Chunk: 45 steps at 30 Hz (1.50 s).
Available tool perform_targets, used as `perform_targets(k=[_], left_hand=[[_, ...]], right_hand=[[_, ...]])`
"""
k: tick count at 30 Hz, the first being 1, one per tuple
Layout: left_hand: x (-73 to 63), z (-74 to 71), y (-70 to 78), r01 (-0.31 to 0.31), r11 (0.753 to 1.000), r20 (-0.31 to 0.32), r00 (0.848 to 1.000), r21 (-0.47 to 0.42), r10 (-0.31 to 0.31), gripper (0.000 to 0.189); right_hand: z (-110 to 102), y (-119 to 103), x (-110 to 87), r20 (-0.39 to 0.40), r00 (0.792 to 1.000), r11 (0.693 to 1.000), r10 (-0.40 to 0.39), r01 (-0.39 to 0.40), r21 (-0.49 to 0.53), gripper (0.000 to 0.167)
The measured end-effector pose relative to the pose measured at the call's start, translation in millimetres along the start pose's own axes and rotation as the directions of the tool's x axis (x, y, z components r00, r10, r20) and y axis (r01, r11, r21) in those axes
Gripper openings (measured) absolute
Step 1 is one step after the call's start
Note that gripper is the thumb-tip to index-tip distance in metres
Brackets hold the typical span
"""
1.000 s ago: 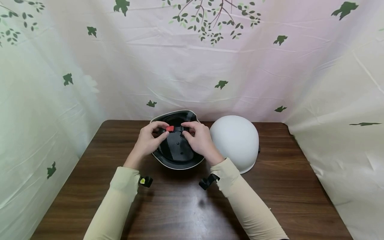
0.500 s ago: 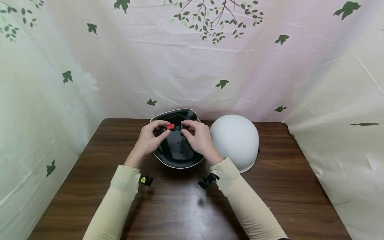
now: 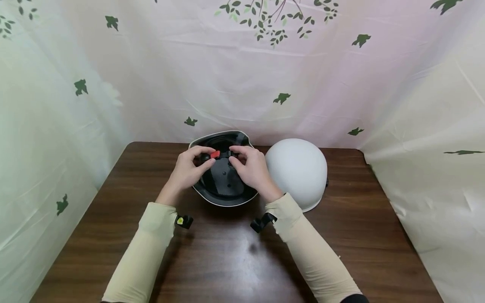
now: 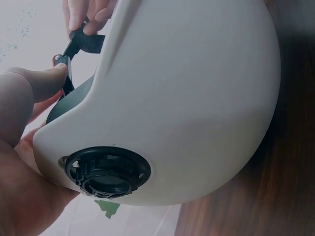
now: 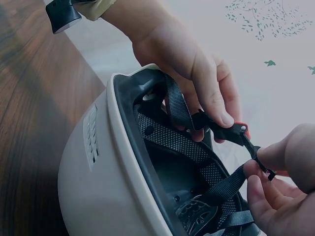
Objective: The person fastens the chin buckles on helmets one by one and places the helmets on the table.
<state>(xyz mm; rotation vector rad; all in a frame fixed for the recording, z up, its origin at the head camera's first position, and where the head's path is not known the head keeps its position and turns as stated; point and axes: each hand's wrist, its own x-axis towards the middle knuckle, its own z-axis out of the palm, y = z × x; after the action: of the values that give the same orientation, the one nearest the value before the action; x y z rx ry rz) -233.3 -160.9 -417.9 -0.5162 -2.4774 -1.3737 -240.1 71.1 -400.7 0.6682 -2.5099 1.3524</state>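
Note:
A white helmet (image 3: 227,205) lies upside down at the back of the table, its black lining facing up. Over its opening, my left hand (image 3: 186,169) pinches the red-and-black chin strap buckle (image 5: 229,132) between thumb and fingers. Just to the right, my right hand (image 3: 254,169) pinches the black end piece of the strap (image 5: 234,184), and the two parts meet between my fingertips. Webbing runs from both down into the helmet. In the left wrist view, the helmet's outer shell (image 4: 197,88) with a round black fitting (image 4: 108,172) hides much of the opening.
A second white helmet (image 3: 297,174) stands dome up, close to the right of my right hand. The brown wooden table (image 3: 227,261) extends in front. A pale curtain with green leaf and bird prints (image 3: 227,84) hangs right behind the table's back edge.
The red buckle has tilted, its right end now higher. Both hands keep their pinch in nearly the same place over the helmet. The head view has tipped slightly downward.

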Motion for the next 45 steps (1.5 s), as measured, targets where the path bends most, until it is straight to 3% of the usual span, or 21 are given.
perform_targets(k=[10, 19, 45], left_hand=[[1.7, 1.8, 0.8, -0.006, 1.0, -0.003, 1.0, 0.016, 0.006, 0.026], [-0.5, 5.6, 4.6, -0.072, 0.995, -0.032, 0.997, 0.072, 0.074, 0.024], [-0.1, 10.8, 7.4, -0.055, 0.995, -0.099, 0.993, 0.079, 0.063, 0.022]], right_hand=[[-1, 2, 0.2, -0.001, 1.0, 1.0, 0.013, -0.013, -0.002, 0.03], [1, -1, -2.8, -0.013, 0.999, 0.999, -0.036, 0.036, -0.026, 0.028], [9, 3, -4.4, -0.123, 0.985, 0.992, -0.122, 0.12, -0.03, 0.026]])
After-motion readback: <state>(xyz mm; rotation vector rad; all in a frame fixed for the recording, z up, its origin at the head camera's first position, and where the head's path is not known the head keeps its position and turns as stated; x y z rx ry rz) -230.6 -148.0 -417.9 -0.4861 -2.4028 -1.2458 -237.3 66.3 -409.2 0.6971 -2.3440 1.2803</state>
